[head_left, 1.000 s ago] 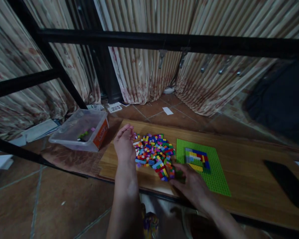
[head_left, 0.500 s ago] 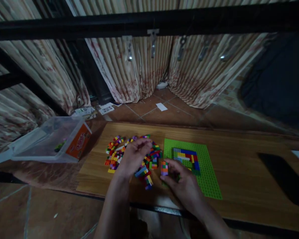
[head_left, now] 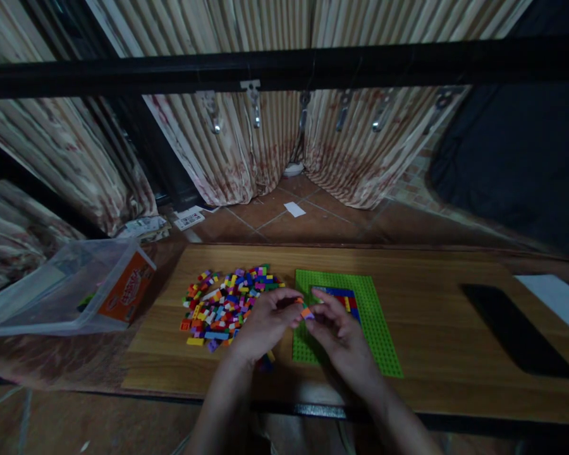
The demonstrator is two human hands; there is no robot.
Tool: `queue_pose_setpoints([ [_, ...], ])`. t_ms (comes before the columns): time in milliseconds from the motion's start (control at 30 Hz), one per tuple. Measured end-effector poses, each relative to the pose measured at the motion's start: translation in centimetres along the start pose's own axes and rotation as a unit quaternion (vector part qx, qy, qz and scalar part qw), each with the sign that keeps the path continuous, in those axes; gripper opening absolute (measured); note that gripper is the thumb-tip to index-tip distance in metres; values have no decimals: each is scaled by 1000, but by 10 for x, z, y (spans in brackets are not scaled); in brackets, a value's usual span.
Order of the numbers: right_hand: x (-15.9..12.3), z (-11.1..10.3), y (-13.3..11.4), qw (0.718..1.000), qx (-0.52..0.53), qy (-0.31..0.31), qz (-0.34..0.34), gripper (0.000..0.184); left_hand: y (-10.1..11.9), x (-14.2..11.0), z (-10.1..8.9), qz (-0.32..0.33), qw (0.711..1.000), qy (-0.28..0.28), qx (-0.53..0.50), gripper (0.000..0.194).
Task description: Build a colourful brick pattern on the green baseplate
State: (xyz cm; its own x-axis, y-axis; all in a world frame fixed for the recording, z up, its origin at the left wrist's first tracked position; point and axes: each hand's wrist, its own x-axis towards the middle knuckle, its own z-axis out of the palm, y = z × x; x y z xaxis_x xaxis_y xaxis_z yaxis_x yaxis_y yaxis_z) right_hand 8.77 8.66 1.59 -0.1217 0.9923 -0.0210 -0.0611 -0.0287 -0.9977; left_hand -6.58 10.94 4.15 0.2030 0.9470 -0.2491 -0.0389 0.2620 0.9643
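Observation:
My left hand [head_left: 269,321] and my right hand [head_left: 340,328] meet over the left edge of a green baseplate [head_left: 382,341]. Between their fingertips is a small stack of toy bricks [head_left: 306,312], with orange and purple showing; the fingers cover the rest of it. Both hands are closed on this stack. Behind my right hand, a structure of blue, red and yellow bricks [head_left: 353,303] stands on the baseplate, partly hidden. A pile of loose coloured bricks [head_left: 222,303] spreads to the left of my left hand.
On the wooden table [head_left: 436,328], a black flat object [head_left: 516,328] and a white sheet [head_left: 557,300] lie at the right. A clear plastic bin [head_left: 71,316] with an orange label stands left of the table. Striped curtains [head_left: 227,148] hang behind.
My left hand has come from over the brick pile to the brick stack in my right hand. The view has shifted, and the stack is now turned and held between both hands.

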Motion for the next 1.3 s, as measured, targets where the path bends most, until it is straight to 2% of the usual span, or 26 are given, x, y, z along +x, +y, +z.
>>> queue_pose_setpoints([
  [100, 7, 2, 0, 996, 64, 48, 38, 38, 1, 1, 2, -1, 1000, 13, -25, 18],
  [233, 13, 2, 1, 991, 89, 80, 55, 29, 2, -1, 3, 7, 1000, -13, -25, 25],
  [467, 9, -1, 3, 994, 95, 41, 36, 20, 0, -4, 1, -5, 999, -17, -50, 24],
  [700, 10, 7, 5, 984, 150, 27, 96, 27, -2, -5, -3, -16, 992, 21, -126, 30],
  [800, 13, 13, 13, 994, 59, 25, 91, 30, -2, -3, -10, -13, 992, 54, -117, 29],
  [867, 14, 17, 18, 997, -61, 23, 50, 27, -1, -2, -16, -14, 992, 80, -92, 26],
  [933, 13, 21, 21, 987, -160, 12, -7, 23, -1, -2, -22, -19, 993, 94, -74, 25],
  [1033, 12, 26, 21, 977, -207, 1, -51, 25, -1, -2, -28, -27, 993, 96, -70, 25],
  [1100, 12, 28, 19, 984, -175, 9, -34, 27, -1, -2, -29, -32, 992, 97, -72, 24],
  [1200, 16, 29, 14, 997, -71, 29, 14, 32, -3, -1, -26, -36, 992, 94, -73, 24],
  [1300, 21, 29, 9, 998, 17, 48, 21, 32, -6, -1, -16, -28, 994, 73, -79, 22],
])
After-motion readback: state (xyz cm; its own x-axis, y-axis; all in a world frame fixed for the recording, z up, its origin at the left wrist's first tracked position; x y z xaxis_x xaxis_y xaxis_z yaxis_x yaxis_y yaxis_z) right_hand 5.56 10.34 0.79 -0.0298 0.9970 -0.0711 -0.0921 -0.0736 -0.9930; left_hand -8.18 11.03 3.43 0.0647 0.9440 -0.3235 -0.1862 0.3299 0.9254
